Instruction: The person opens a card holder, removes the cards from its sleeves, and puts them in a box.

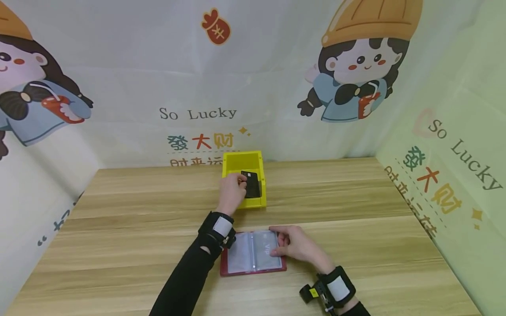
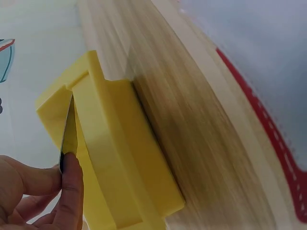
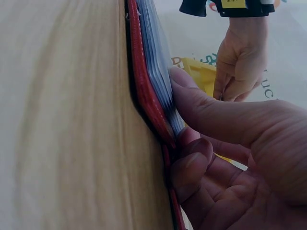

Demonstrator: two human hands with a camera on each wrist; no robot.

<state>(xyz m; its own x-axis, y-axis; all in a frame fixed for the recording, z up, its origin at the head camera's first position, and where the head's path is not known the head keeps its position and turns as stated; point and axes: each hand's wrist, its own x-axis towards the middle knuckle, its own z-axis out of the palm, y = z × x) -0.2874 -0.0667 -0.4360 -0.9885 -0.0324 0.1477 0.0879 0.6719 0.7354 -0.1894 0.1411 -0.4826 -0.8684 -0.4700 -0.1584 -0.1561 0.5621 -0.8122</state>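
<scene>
Left hand partly hides the black card (its pale mark seems too small to identify)

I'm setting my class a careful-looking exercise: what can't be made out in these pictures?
1) Any fine print on the black card: too small, head view; nearly edge-on, left wrist view.
2) Floor of the yellow box: partly behind card and left hand, head view.
3) Far left corner of the red booklet: behind the left wrist strap, head view.
4) Left hand's fingertips: behind the right hand, right wrist view.
</scene>
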